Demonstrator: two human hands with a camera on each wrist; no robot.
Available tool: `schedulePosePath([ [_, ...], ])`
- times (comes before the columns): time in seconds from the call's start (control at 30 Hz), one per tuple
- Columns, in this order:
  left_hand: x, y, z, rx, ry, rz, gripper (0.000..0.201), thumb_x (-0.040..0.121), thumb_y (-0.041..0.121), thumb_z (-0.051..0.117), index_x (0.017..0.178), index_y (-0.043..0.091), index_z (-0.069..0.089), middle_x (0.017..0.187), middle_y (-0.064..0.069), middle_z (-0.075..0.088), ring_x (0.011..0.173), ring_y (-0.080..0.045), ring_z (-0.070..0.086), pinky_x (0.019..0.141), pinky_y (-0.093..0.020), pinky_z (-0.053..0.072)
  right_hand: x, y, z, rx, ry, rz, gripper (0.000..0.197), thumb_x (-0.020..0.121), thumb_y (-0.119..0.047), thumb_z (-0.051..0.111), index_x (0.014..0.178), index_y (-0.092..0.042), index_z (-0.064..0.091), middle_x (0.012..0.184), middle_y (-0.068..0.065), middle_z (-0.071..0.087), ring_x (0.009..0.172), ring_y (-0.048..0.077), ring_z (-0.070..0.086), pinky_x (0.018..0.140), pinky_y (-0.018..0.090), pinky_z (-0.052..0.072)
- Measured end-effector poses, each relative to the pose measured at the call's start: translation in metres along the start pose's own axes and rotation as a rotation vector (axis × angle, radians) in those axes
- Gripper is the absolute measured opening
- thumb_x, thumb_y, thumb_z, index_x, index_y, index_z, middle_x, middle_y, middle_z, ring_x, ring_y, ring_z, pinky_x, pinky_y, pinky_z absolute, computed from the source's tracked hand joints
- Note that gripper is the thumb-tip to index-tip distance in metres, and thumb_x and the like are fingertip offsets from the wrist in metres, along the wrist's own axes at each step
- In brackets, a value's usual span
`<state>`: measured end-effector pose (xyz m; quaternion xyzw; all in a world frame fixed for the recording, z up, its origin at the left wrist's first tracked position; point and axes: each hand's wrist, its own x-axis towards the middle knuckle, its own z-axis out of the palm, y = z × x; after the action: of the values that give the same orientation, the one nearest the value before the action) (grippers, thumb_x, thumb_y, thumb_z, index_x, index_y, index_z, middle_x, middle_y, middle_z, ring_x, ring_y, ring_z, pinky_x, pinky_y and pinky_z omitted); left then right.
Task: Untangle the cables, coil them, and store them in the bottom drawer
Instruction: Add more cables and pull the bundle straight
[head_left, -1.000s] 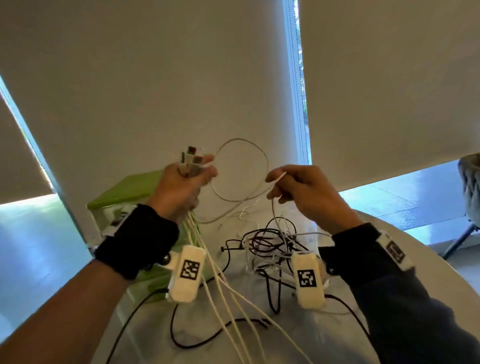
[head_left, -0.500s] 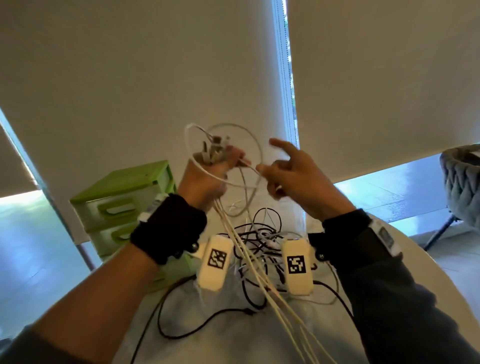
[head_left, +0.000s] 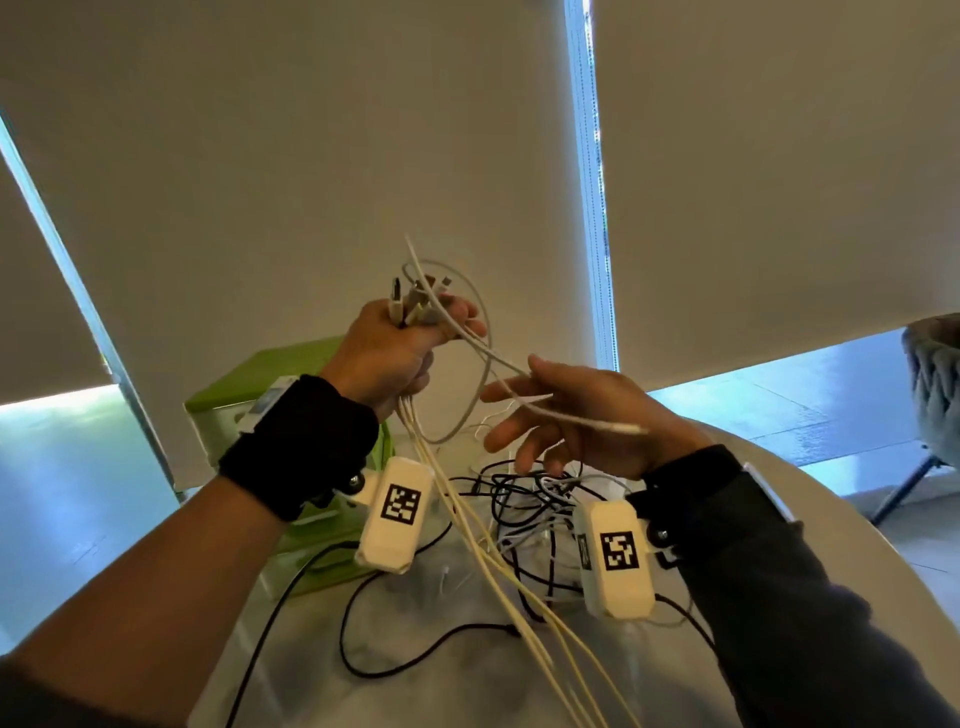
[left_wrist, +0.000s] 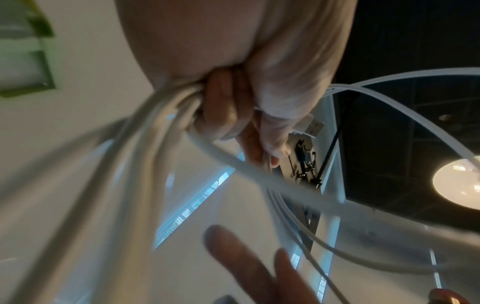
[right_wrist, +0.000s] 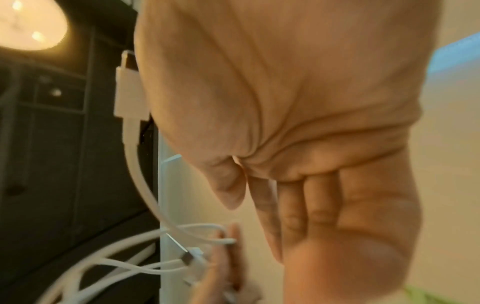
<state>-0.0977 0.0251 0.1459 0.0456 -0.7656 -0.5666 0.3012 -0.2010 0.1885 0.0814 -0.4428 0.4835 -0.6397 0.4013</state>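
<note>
My left hand (head_left: 415, 332) is raised and grips a bundle of white cables (head_left: 467, 525), their plug ends (head_left: 415, 296) sticking up out of the fist. The strands hang down to the table. A looped white cable (head_left: 480, 374) leads from that fist over my right hand (head_left: 514, 415), which is open with fingers spread; its plug end (head_left: 628, 428) lies past the hand. In the left wrist view the fingers (left_wrist: 223, 111) curl tightly round the cables (left_wrist: 145, 131). In the right wrist view the fingers (right_wrist: 306, 205) are straight, and a white plug (right_wrist: 130, 92) sits beside the palm.
A tangle of black and white cables (head_left: 530, 499) lies on the round white table (head_left: 841, 519) under my hands. A black cable (head_left: 363, 660) loops toward me. The green drawer unit (head_left: 291, 374) stands at the table's left behind my left wrist. A grey chair (head_left: 935, 374) is at far right.
My right hand has let go of the white cable it pinched near the left fist. It has dropped down and right with its fingers spread. The left hand still grips the bundle.
</note>
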Motion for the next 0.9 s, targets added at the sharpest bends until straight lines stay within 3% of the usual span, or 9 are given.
schedulePosePath([
  [0.1,-0.004,-0.005,-0.004,0.058,-0.036,-0.014,0.007,0.092,0.012,0.062,0.09,0.009,0.068,0.087,-0.011,0.075,0.037,-0.008,0.025,0.036,-0.018,0.018,-0.012,-0.002,0.011,-0.148,0.023,-0.003,0.05,0.085,-0.041,0.05,0.119,-0.005,0.058,0.081,0.011,0.071,0.06,0.018,0.063,0.052,0.022,0.049],
  [0.23,-0.013,-0.006,-0.013,0.281,-0.188,-0.002,0.004,0.08,0.018,0.073,0.082,0.016,0.075,0.092,-0.006,0.075,0.055,-0.02,0.042,0.046,-0.026,0.026,-0.046,-0.003,0.015,-0.559,0.057,0.087,0.016,0.093,-0.015,0.058,0.103,-0.01,0.069,0.058,-0.002,0.063,0.051,0.007,0.054,0.054,0.016,0.044],
  [0.27,-0.014,-0.006,-0.013,0.33,-0.2,0.015,0.003,0.077,0.014,0.076,0.078,0.016,0.076,0.094,-0.003,0.074,0.06,-0.02,0.053,0.05,-0.026,0.037,-0.06,-0.006,0.011,-0.75,0.127,0.115,0.011,0.093,-0.018,0.059,0.096,-0.015,0.07,0.058,-0.003,0.065,0.051,0.007,0.054,0.055,0.017,0.044],
  [0.33,-0.013,-0.011,-0.017,0.429,-0.139,0.056,0.011,0.076,0.003,0.076,0.078,0.014,0.075,0.099,0.002,0.073,0.088,-0.01,0.067,0.082,-0.034,0.053,-0.096,-0.015,-0.015,-1.085,0.334,0.162,0.01,0.09,-0.02,0.065,0.082,-0.021,0.07,0.061,-0.005,0.069,0.054,0.008,0.058,0.06,0.023,0.048],
  [0.47,-0.012,-0.017,-0.011,0.507,-0.084,0.033,0.017,0.078,0.006,0.075,0.078,0.023,0.071,0.103,-0.002,0.07,0.103,-0.022,0.065,0.1,-0.043,0.047,-0.183,-0.02,-0.085,-1.446,0.677,0.392,0.031,0.074,-0.014,0.079,0.054,-0.034,0.066,0.061,-0.016,0.069,0.067,0.007,0.066,0.074,0.033,0.052],
  [0.53,-0.016,-0.017,0.005,0.496,-0.15,0.021,0.013,0.081,0.008,0.074,0.081,0.021,0.071,0.101,-0.002,0.07,0.102,-0.021,0.064,0.097,-0.036,0.048,-0.221,-0.014,-0.104,-1.424,0.784,0.497,0.036,0.072,-0.014,0.082,0.051,-0.037,0.064,0.053,-0.025,0.063,0.063,-0.003,0.061,0.067,0.023,0.044],
  [0.63,-0.028,-0.012,0.036,0.511,-0.277,0.046,0.015,0.085,0.007,0.069,0.1,0.009,0.073,0.106,-0.004,0.07,0.081,-0.011,0.061,0.068,-0.021,0.041,-0.258,-0.008,-0.117,-1.408,0.876,0.533,0.032,0.072,-0.012,0.082,0.052,-0.031,0.066,0.048,-0.025,0.06,0.048,-0.009,0.054,0.057,0.02,0.038],
  [0.73,-0.034,-0.006,0.066,0.449,-0.336,0.112,0.032,0.086,-0.006,0.058,0.11,0.012,0.07,0.111,-0.006,0.07,0.054,0.001,0.047,0.055,-0.02,0.033,-0.272,-0.002,-0.12,-1.463,0.837,0.59,0.036,0.072,-0.012,0.081,0.051,-0.037,0.064,0.051,-0.024,0.062,0.054,-0.006,0.057,0.064,0.02,0.041],
  [0.9,-0.041,0.008,0.112,0.291,-0.315,0.189,0.05,0.084,-0.01,0.041,0.115,0.019,0.068,0.099,-0.017,0.068,0.048,-0.004,0.038,0.04,-0.016,0.029,-0.27,-0.005,-0.099,-1.371,0.662,0.673,0.032,0.085,0.0,0.064,0.11,-0.018,0.07,0.094,-0.006,0.069,0.079,0.005,0.062,0.079,0.021,0.044],
])
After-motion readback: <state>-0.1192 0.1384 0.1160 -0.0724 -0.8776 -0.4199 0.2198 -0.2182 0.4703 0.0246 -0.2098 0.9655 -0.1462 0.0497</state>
